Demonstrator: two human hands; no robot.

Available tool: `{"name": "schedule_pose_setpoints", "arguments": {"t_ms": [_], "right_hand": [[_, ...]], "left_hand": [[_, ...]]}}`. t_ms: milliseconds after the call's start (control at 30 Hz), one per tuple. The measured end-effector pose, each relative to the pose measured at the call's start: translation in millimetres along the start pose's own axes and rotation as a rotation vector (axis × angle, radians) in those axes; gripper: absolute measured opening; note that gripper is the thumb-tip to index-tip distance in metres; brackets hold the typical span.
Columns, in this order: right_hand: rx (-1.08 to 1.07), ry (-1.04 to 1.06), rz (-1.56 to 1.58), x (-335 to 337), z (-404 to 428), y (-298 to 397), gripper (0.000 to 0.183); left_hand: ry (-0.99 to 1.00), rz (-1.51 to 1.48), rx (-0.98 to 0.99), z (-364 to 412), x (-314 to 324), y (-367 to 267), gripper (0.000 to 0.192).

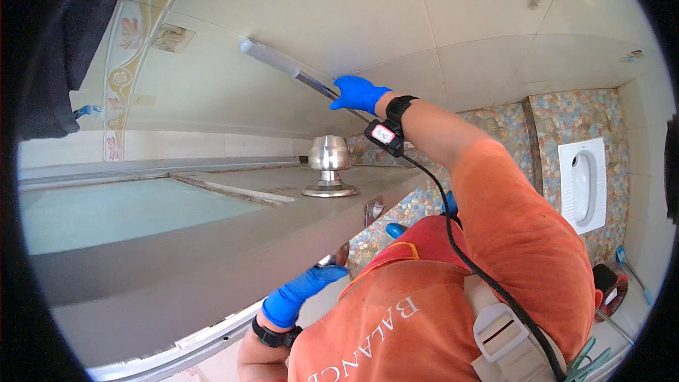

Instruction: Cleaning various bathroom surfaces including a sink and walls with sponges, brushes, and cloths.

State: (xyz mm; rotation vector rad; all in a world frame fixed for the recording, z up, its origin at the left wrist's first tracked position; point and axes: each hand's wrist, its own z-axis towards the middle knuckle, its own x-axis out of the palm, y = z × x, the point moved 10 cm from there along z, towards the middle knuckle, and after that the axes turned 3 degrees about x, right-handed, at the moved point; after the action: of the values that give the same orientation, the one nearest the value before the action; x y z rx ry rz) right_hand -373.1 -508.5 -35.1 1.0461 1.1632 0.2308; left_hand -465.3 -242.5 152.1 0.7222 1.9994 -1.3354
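My right hand, in a blue glove, grips a metal pole with a white cylindrical end. The pole slants in front of the cream tiled wall; its lower part is hidden behind my wrist and a strapped-on device. In a matching glove, my left hand is on the shiny round knob on the near side of a grey door. Part of that knob is covered by my fingers. On the door's other side, a brushed-metal knob stands above its round base.
A white squat toilet is set in the pebble-patterned floor at right. Dark cloth hangs at upper left. The door has a frosted panel. A black cable runs along my arm. Cleaning tools stand at lower right.
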Motion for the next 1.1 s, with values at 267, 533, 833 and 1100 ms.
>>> {"name": "schedule_pose_setpoints", "arguments": {"t_ms": [267, 533, 833, 1100], "right_hand": [[0.345, -0.203, -0.026, -49, -108, -109, 0.060], [0.839, -0.891, 0.311, -49, -448, -225, 0.043], [1.403, -1.389, 0.091, 310, -841, -56, 0.019], [1.995, -1.618, 0.665, 489, -830, 19, 0.034]], "left_hand": [[0.047, -0.304, 0.013, 2, -14, 68, 0.036], [0.577, -0.321, 0.007, 57, 95, 172, 0.027], [1.185, -0.074, 0.081, 50, 242, 186, 0.027], [1.283, 0.057, 0.035, 11, 325, 175, 0.024]]}}
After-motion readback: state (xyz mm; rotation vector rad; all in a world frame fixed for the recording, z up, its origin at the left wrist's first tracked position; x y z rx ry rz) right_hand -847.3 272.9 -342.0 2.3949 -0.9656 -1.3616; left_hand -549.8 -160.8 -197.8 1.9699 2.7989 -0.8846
